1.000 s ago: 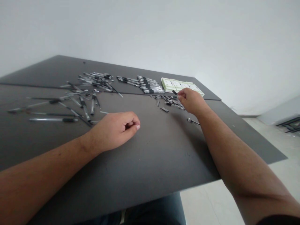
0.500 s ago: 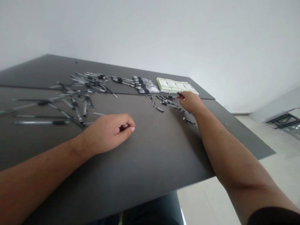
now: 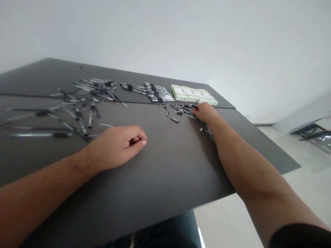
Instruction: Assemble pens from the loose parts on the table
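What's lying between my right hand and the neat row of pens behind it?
The head view shows loose pen parts scattered between your right hand and the row of pens.

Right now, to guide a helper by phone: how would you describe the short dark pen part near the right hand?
On the dark table, find the pale green boxes at the far edge. Below them, the right hand touches a cluster of pen parts. The short dark pen part lies flat on the cluster's near side, apart from the rest.
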{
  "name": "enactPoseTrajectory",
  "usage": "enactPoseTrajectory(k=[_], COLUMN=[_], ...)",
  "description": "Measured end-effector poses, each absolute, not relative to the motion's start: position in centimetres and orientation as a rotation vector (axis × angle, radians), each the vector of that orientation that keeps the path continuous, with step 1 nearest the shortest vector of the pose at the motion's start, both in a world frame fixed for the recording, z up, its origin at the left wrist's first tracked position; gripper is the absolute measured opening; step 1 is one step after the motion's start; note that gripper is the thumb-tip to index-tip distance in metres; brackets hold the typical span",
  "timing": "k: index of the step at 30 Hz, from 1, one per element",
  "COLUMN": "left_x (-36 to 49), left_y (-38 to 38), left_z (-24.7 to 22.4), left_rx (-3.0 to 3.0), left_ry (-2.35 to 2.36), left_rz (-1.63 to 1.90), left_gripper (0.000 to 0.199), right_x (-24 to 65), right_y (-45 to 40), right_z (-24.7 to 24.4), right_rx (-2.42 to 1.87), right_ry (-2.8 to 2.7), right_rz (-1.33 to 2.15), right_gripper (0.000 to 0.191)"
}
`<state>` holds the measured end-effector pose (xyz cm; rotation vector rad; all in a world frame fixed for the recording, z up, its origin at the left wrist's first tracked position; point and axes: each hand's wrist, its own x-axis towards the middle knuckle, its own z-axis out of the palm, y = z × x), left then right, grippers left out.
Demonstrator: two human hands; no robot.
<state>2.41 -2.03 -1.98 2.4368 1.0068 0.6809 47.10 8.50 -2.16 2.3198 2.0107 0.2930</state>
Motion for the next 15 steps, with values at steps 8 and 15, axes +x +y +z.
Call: enactPoseTrajectory(k=[8, 15], left_x=[2.2, 2.3], left_y=[-1.9, -1.9], left_z=[-2.3, -2.0], left_rx=[2.442, 2.474], left_ry=[1.007, 1.045], left_rz=[0.662, 0.587], left_gripper=[0.023, 0.03], right_x=[46.2, 45.3], right_y=[8.2, 7.8], right_z=[-1.2, -0.7], right_rx=[2.214, 2.165], right_ry=[1.98, 1.965], right_rz=[0.189, 0.133], right_gripper=[0.035, 0.043])
